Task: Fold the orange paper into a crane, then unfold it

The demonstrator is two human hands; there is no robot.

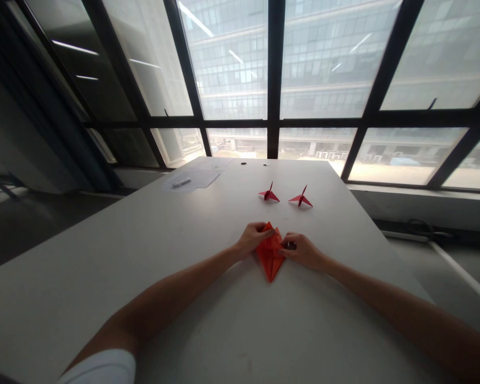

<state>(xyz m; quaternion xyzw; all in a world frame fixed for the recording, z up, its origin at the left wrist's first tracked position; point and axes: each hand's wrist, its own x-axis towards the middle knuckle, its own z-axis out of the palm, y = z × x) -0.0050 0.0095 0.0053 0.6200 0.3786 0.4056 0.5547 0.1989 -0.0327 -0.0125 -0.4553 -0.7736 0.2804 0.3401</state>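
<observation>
A partly folded piece of red-orange origami paper [269,260] lies on the white table, its long point toward me. My left hand [255,238] grips its upper left part, with the thumb laid across the top. On the other side, my right hand [300,249] pinches the right edge between thumb and fingers. Creases and layered flaps show on the paper, though the fingers cover some of its upper part. Beyond the hands stand two folded red paper cranes, a left crane [269,195] and a right crane [301,199].
The white table [152,256] stretches away to a row of tall windows [320,64]. At its far left lie sheets of paper [202,178] with a white marker-like stick [181,182] on them. A dark round hole [244,164] sits near the far edge.
</observation>
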